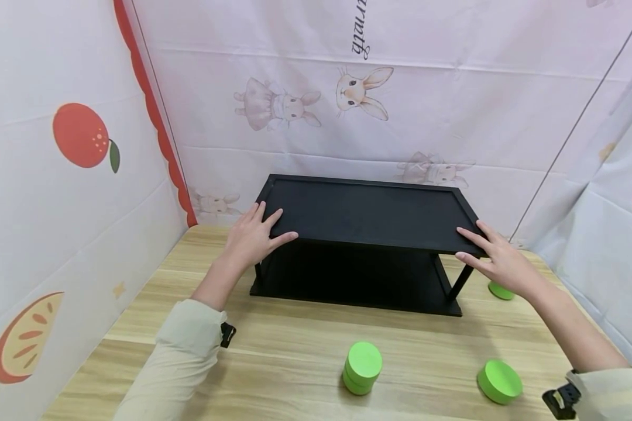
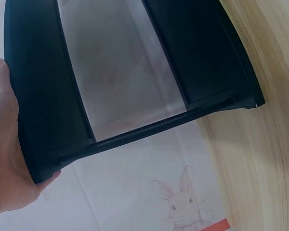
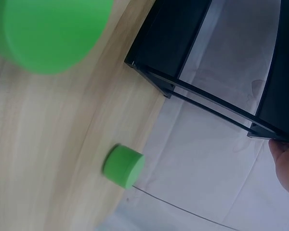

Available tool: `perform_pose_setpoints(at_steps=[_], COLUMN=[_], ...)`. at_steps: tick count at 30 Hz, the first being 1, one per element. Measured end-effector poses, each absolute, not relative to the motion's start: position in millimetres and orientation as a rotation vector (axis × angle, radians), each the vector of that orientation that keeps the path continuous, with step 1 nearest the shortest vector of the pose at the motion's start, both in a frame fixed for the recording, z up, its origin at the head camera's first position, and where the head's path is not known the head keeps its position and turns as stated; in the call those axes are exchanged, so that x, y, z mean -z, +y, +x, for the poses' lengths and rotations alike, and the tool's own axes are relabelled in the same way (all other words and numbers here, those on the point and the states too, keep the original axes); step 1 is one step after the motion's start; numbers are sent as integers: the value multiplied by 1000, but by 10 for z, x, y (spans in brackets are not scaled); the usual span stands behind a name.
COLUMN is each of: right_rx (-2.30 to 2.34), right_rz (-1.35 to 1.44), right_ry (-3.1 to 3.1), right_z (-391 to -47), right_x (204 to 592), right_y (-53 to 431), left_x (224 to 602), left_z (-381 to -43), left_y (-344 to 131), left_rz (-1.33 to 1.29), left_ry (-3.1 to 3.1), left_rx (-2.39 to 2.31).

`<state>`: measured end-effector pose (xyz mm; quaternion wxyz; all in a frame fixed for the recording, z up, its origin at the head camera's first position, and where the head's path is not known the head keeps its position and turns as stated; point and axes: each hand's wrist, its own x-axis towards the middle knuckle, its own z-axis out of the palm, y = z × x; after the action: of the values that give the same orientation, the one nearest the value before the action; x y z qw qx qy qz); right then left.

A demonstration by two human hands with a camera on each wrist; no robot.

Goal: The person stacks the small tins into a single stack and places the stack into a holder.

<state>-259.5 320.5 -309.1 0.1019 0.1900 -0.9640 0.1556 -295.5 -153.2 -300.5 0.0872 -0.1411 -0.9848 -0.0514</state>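
A black two-tier shelf [image 1: 363,213] stands on the wooden table, its upper board held over the lower board [image 1: 342,275] by side posts. My left hand [image 1: 250,234] rests on the left end of the upper board with fingers spread and fairly straight. At the right end, my right hand [image 1: 505,263] lies over the board's corner, its fingers extended. The left wrist view shows the left hand [image 2: 7,159] along the board's outer side. Only part of the right hand [image 3: 288,168] appears in the right wrist view, touching the shelf's corner.
Two stacked green round blocks [image 1: 362,365] stand in front of the shelf. Another green block [image 1: 499,381] sits at the front right. A further green block [image 1: 501,290] is partly hidden behind my right hand. Printed cloth walls [image 1: 347,134] enclose the wooden table [image 1: 274,351].
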Motion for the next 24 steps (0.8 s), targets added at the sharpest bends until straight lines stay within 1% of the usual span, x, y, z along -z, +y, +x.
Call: perform_pose_setpoints(at_steps=[24], right_rx=[-475], right_rz=[558], right_ry=[-2877], right_z=[-2648], right_x=[3060], right_y=[3293], left_x=[3011], left_z=[-3040], left_y=[-1440], left_rz=[-421], left_ry=[-2948], left_rx=[153])
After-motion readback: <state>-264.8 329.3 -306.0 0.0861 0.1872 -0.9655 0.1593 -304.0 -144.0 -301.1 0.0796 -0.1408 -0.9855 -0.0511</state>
